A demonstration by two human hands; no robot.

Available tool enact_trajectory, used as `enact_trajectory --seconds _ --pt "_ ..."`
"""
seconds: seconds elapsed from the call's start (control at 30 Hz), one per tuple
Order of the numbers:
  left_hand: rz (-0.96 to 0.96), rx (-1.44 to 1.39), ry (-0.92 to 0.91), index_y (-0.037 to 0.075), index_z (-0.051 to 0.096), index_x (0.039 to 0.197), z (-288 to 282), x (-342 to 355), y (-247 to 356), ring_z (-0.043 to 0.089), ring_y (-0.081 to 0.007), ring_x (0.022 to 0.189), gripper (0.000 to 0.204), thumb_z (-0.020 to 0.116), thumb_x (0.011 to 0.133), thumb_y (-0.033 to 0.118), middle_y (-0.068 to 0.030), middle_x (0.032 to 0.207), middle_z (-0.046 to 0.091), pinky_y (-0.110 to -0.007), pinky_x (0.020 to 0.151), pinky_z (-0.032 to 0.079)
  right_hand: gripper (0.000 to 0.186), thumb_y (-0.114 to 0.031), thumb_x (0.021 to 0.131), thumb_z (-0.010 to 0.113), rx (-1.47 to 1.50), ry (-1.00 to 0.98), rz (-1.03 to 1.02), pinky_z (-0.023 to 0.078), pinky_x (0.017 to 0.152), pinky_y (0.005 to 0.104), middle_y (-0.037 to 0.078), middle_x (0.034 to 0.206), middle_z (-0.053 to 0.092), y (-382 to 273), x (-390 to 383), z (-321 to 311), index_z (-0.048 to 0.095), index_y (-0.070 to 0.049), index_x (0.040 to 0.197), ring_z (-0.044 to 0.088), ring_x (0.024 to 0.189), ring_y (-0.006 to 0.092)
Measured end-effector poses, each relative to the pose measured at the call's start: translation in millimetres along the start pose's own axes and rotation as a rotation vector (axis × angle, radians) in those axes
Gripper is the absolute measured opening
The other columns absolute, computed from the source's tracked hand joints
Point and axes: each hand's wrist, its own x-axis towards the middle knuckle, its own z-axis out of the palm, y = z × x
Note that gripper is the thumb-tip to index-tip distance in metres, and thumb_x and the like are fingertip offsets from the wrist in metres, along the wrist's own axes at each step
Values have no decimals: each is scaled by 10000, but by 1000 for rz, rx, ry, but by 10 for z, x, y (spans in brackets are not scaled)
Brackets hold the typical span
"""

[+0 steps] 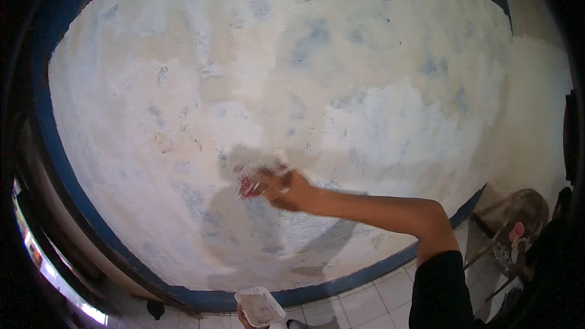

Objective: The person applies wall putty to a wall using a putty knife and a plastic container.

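Observation:
Before me rises a large wall (390, 128), coated in patchy white and cream with bluish areas showing through. My right hand (285, 190), its arm coming in from the right, is closed around a red tool (248, 185) smeared with white. The tool is at the wall's surface, lower middle; motion blur hides its exact shape. Low in the view, my left hand (242, 317) grips the left side of a white plastic tub (260, 306). Whitish paste coats the tub's inside. Most of the left hand is hidden behind the tub.
A dark blue border (359, 278) frames the wall, with pale floor tiles (365, 306) below. To the right stands a worn chair (527, 207) with a pink item (517, 230) by it. A bright opening (61, 274) lies at lower left, near a small dark object (155, 309).

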Motion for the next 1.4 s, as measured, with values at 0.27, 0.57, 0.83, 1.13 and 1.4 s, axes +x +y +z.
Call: enact_trajectory --seconds 0.27,0.57,0.83,1.13,1.4 --pt "-24 -9 19 134 476 1238 22 -21 7 536 -334 1010 647 469 777 589 -110 1156 545 -509 813 466 282 -42 615 656 -997 1205 113 471 551 342 90 787 603 828 -423 -1898 608 -62 891 594 667 263" --pt "-25 12 41 131 480 1235 34 -14 28 536 -334 1009 646 476 776 586 -112 1154 546 -507 809 469 495 -98 767 571 -641 473 -276 523 477 352 214 1141 552 1203 -381 774 450 -1 1237 623 862 295" --pt "-10 0 28 129 483 1232 -71 -56 -31 536 -334 1008 644 482 776 584 -114 1153 546 -506 805 472 455 -134 737 593 -266 352 -265 510 753 403 171 1091 567 713 -718 808 520 -68 1181 587 947 332" --pt "74 32 -69 160 462 1254 -468 7 -40 537 -332 1026 663 379 785 620 -94 1175 541 -518 852 442 274 -89 670 641 -919 612 -228 502 662 375 141 1036 594 1323 -628 458 616 -22 934 591 919 249" --pt "57 -78 72 143 473 1248 -731 14 -90 507 -331 1070 660 497 763 590 -122 1191 527 -543 865 435 229 -70 643 628 -677 715 -333 450 896 481 96 1143 595 688 -692 460 689 -89 863 614 950 267"
